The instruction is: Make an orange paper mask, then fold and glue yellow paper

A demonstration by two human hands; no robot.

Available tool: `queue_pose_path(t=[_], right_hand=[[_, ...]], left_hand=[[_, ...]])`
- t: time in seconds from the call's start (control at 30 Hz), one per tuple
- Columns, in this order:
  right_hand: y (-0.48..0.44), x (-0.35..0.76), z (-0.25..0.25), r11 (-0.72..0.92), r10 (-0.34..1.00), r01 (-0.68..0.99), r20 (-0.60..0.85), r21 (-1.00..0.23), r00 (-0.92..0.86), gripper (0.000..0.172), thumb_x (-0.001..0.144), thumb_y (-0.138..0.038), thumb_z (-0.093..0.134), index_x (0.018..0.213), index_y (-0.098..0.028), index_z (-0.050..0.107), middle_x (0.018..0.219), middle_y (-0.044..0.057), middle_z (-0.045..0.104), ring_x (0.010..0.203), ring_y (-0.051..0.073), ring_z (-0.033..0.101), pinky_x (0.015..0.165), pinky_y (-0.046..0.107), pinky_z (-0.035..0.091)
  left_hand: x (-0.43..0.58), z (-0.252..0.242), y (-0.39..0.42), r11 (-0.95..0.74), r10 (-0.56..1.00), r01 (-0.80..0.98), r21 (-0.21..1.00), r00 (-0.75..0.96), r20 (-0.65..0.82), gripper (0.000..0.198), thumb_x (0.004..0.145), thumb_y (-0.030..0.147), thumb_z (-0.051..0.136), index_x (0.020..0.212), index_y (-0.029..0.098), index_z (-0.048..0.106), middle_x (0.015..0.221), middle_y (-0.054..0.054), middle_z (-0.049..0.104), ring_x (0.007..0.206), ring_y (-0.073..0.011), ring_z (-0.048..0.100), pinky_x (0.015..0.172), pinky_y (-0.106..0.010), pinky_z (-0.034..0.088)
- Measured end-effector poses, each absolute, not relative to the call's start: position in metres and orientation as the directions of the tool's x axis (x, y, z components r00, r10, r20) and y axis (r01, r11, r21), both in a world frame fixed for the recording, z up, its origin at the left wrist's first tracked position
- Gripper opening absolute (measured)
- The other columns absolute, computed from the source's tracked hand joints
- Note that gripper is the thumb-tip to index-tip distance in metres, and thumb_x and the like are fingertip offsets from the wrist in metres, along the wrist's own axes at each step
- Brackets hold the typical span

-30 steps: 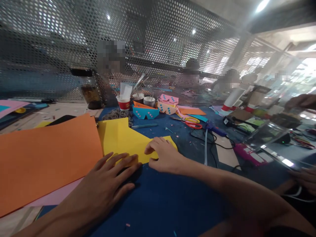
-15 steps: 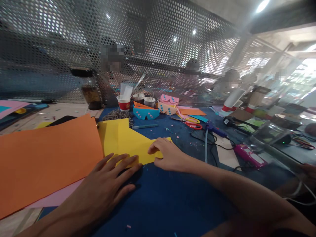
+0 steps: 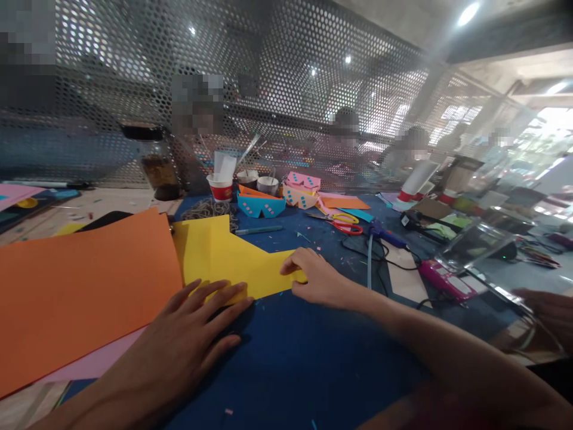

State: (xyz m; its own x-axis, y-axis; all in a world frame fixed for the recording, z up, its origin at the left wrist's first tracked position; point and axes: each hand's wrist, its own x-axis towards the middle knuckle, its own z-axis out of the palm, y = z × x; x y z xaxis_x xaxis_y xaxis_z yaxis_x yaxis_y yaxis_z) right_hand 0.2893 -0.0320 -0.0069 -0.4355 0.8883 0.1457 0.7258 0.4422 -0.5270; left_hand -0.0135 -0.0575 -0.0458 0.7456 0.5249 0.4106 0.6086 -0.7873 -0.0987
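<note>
In the head view, a yellow sheet (image 3: 246,263) is laid on the blue tabletop (image 3: 277,364) in front of the person, just right of a large orange sheet (image 3: 89,286), below which part of a pink sheet (image 3: 101,358) is seen. The yellow sheet is held down near its near edge by the left hand (image 3: 194,325), whose fingers are spread flat. Its right end is covered by the right hand (image 3: 317,279), which is curled, with a sliver of yellow shown between forefinger and thumb; whether the paper is pinched there cannot be told. As for progress, a stepped outline is already borne by the far edge of the yellow sheet, so some shaping is judged to be done, while the handling of its right end is judged unfinished. No dots are seen on its visible part, whereas dots are carried by the blue paper piece (image 3: 261,206) and the peach paper piece (image 3: 301,194) on the far side. How much is left cannot be told. The scissors (image 3: 348,219) and the blue pen (image 3: 258,230) are left unheld beyond the hands.
</note>
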Motion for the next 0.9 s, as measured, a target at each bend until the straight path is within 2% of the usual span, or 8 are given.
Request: queue_pose_path(t=[0.27, 0.57, 0.9], right_hand=[[-0.033, 0.304, -0.006, 0.402, 0.907, 0.756, 0.110, -0.516, -0.407, 0.029, 0.077, -0.007, 0.059, 0.103, -0.020, 0.064, 0.117, 0.005, 0.067, 0.111, 0.024, 0.057, 0.100, 0.041, 0.040], [-0.031, 0.320, -0.005, 0.380, 0.916, 0.765, 0.098, -0.519, -0.389, 0.033, 0.076, -0.005, 0.060, 0.105, -0.019, 0.064, 0.117, 0.006, 0.065, 0.112, 0.025, 0.055, 0.100, 0.041, 0.042], [-0.029, 0.334, 0.003, 0.367, 0.908, 0.742, 0.041, -0.561, -0.418, 0.039, 0.076, -0.002, 0.058, 0.109, -0.020, 0.065, 0.119, 0.007, 0.063, 0.119, 0.025, 0.055, 0.104, 0.042, 0.042]], left_hand=[[-0.015, -0.050, -0.055, -0.786, 0.515, 0.605, -0.125, 0.753, 0.410, 0.051, 0.100, 0.058, 0.055, 0.147, 0.040, 0.054, 0.148, 0.003, 0.064, 0.127, -0.0295, 0.059, 0.108, -0.045, 0.033], [-0.019, -0.054, -0.054, -0.775, 0.551, 0.622, -0.109, 0.751, 0.364, 0.061, 0.098, 0.061, 0.056, 0.155, 0.044, 0.042, 0.154, 0.005, 0.058, 0.132, -0.0301, 0.057, 0.113, -0.048, 0.032], [-0.019, -0.051, -0.054, -0.780, 0.541, 0.618, -0.099, 0.745, 0.390, 0.050, 0.098, 0.062, 0.054, 0.143, 0.040, 0.058, 0.150, 0.004, 0.062, 0.128, -0.0306, 0.062, 0.107, -0.050, 0.040]])
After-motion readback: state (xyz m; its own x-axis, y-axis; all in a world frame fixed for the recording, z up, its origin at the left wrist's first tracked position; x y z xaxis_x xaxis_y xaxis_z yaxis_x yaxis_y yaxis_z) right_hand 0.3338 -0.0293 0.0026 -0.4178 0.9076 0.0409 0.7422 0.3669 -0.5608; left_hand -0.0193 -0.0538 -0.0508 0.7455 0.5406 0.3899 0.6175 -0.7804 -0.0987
